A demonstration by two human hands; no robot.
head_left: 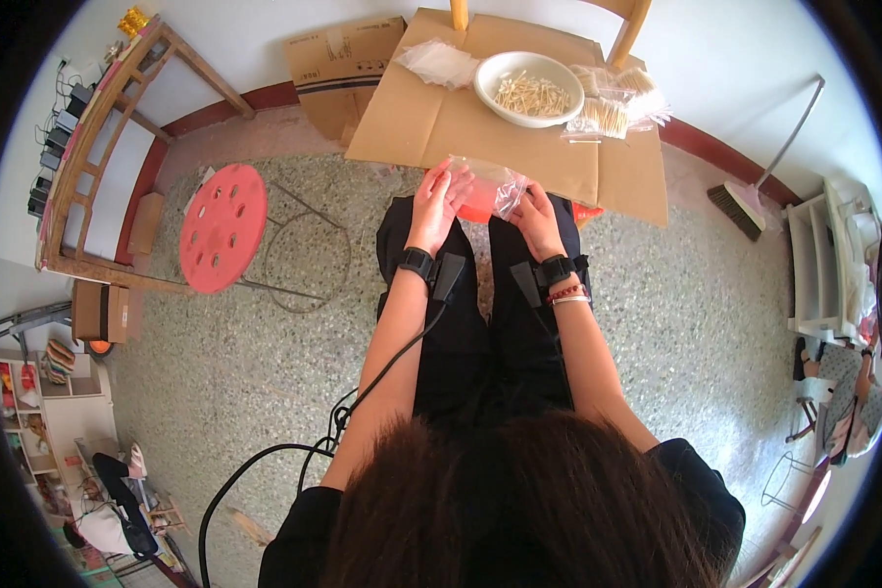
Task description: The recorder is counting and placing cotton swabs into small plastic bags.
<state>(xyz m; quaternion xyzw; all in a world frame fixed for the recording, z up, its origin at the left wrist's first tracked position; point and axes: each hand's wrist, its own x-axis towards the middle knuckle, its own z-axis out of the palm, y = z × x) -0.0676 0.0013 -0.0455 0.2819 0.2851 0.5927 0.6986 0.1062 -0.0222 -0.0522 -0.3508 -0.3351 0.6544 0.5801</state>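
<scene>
Left hand (435, 201) and right hand (537, 213) are both pinching a small clear plastic bag (492, 184) over the knees, just below the cardboard sheet (480, 127). Keeping fingers closed on opposite bag edges is likely steadying the mouth; white bowl of sticks (529, 88) is sitting on that cardboard.

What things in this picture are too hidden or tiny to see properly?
- Head view: whatever may be inside the clear plastic bag, blurred by glare, between the left hand and right hand.
- Red object under the bag, mostly covered by bag and hands.
- Thin pale sticks in the white bowl, too small to identify.
</scene>
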